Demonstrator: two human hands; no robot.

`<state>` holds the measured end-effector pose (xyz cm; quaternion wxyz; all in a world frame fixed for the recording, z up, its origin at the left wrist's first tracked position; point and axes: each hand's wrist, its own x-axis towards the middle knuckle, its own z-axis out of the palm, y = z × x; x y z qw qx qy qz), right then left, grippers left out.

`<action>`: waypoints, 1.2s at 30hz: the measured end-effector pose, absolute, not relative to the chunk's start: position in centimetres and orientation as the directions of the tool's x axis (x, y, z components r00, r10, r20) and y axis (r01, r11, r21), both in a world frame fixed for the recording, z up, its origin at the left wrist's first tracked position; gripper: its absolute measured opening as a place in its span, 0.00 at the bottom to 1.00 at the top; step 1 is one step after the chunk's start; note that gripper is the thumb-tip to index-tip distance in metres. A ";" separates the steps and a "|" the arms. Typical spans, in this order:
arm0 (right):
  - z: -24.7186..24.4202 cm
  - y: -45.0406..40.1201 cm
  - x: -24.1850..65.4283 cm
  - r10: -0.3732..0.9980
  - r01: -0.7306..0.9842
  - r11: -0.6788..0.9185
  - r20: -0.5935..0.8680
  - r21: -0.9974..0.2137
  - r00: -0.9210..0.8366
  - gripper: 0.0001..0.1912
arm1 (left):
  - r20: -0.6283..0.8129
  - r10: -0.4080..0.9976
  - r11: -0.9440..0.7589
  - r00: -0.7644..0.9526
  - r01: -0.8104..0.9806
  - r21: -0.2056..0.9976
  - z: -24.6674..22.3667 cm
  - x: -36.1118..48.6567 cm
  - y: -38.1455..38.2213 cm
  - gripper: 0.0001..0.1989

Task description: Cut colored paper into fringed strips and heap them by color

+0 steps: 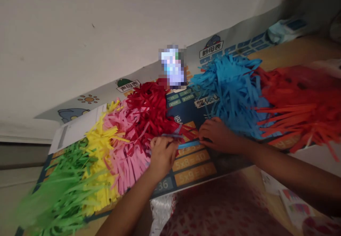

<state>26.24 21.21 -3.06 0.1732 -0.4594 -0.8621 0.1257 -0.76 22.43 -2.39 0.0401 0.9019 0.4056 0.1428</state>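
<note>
two hands: left hand (163, 157) lower centre, right hand (220, 136) right of centre
blue strip (188, 145): between them, just below frame centre
fingers: both sets narrow, holding its ends
grouped, seemingly done: green bunch (69, 193), yellow bunch (99, 154), pink bunch (130, 168), red bunch (149, 104), left half; blue bunch (231, 86), orange-red bunch (306, 101), right half
unfinished, seemingly: the held strip
amount left: cannot tell
</note>
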 end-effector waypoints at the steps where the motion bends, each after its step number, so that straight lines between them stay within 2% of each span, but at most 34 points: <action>1: -2.9 21.0 26.1 0.806 0.742 0.592 0.205 -0.315 -0.556 0.06 | 0.234 0.687 -0.724 0.688 0.674 0.145 -2.3 -0.8 22.3 0.10; 5: -2.1 20.3 25.0 0.693 0.687 0.716 0.241 -0.120 -0.680 0.12 | 0.160 0.528 -0.845 0.834 0.535 0.000 -1.0 -0.1 22.0 0.12; 10: -1.7 20.7 23.9 0.642 0.662 0.750 0.245 0.002 -0.727 0.14 | 0.084 0.510 -0.857 0.856 0.514 -0.027 0.6 1.6 22.8 0.08; 16: -1.4 21.7 23.8 0.775 0.772 0.631 0.116 -0.081 -0.621 0.09 | 0.070 0.587 -0.810 0.807 0.583 0.064 0.3 1.9 23.8 0.05; 22: -1.3 20.8 22.6 0.784 0.791 0.609 0.198 -0.063 -0.588 0.10 | 0.111 0.630 -0.777 0.769 0.621 0.103 -0.3 1.7 23.8 0.06; 29: -3.8 20.4 24.2 0.776 0.793 0.607 0.258 -0.056 -0.576 0.10 | 0.145 0.618 -0.785 0.773 0.617 0.054 -0.8 0.3 23.1 0.09; 32: -4.6 20.6 25.5 0.812 0.815 0.565 0.261 -0.131 -0.522 0.08 | 0.144 0.659 -0.752 0.738 0.651 0.107 -1.1 -0.3 23.0 0.10; 36: -4.6 21.1 26.2 0.855 0.786 0.518 0.218 -0.338 -0.470 0.07 | 0.132 0.751 -0.659 0.647 0.720 0.218 -1.5 -0.6 23.0 0.09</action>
